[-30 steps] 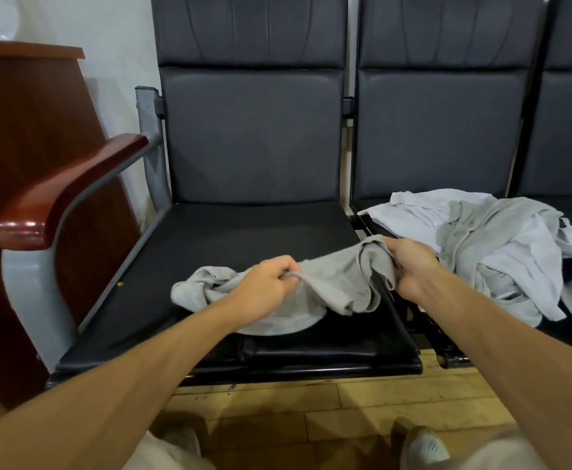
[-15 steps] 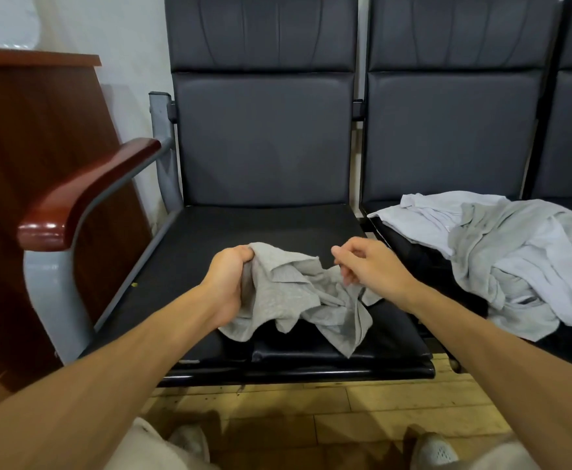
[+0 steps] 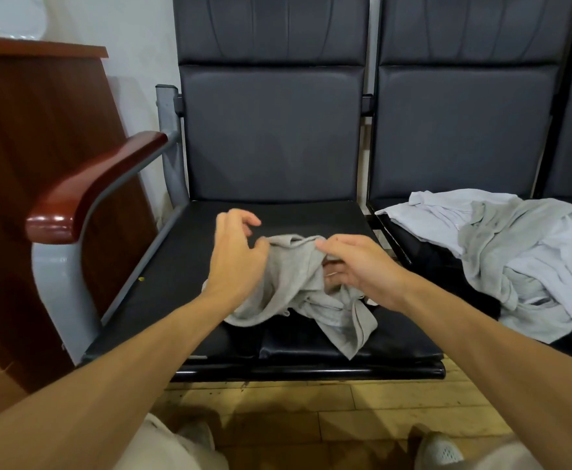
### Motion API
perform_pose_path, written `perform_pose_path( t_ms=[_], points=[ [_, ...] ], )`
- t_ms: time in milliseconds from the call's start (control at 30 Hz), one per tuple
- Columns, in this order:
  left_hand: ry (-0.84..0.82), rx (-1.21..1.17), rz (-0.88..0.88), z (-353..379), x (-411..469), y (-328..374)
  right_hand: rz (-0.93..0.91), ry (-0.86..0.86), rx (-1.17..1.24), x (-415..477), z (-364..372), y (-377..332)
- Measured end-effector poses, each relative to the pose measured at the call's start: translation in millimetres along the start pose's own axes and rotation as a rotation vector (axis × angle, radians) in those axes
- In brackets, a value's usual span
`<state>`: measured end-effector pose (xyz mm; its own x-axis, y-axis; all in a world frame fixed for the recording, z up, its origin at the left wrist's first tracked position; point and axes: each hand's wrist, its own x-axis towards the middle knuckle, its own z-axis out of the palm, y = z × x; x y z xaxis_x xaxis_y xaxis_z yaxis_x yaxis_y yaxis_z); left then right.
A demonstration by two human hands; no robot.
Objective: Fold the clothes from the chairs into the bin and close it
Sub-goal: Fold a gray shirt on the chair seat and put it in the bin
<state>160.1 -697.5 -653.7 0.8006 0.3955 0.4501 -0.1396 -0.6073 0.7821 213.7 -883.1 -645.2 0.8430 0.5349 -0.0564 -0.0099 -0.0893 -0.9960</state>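
Observation:
A crumpled grey garment [image 3: 298, 283] lies on the black seat of the left chair [image 3: 182, 300]. My right hand [image 3: 359, 266] pinches the garment's upper edge between thumb and forefinger. Just left of that edge, my left hand [image 3: 235, 252] hovers with loosely curled fingers that hold nothing; its thumb is close to the cloth. A pile of pale grey and white clothes [image 3: 515, 252] covers the seat of the chair to the right [image 3: 413, 245]. No bin is in view.
A red-brown wooden armrest [image 3: 91, 184] on a grey metal frame bounds the left chair. A dark wooden cabinet [image 3: 33, 164] stands further left by the wall. Wooden floor [image 3: 311, 401] and my shoes lie below the seat's front edge.
My left hand has let go of the grey garment and lifted up and away from it. My right hand has shifted to the garment's upper edge. The cloth is bunched more tightly.

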Motion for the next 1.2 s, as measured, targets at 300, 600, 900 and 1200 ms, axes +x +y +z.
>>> perform_pose_path(
  t_ms=[300, 600, 900, 1200],
  points=[
    [-0.346, 0.189, 0.026, 8, -12, -3, -0.059, 0.164, 0.449, 8, 11, -14],
    [-0.170, -0.463, -0.454, -12, 7, 9, 0.049, 0.060, 0.085, 1, 2, 3],
    [-0.203, -0.934, -0.712, -23, 10, 17, -0.005, -0.032, -0.820, 1, 15, 17],
    [0.009, -0.305, -0.664, -27, 15, -24, -0.098, 0.192, -0.380, 3, 4, 11]
  ],
)
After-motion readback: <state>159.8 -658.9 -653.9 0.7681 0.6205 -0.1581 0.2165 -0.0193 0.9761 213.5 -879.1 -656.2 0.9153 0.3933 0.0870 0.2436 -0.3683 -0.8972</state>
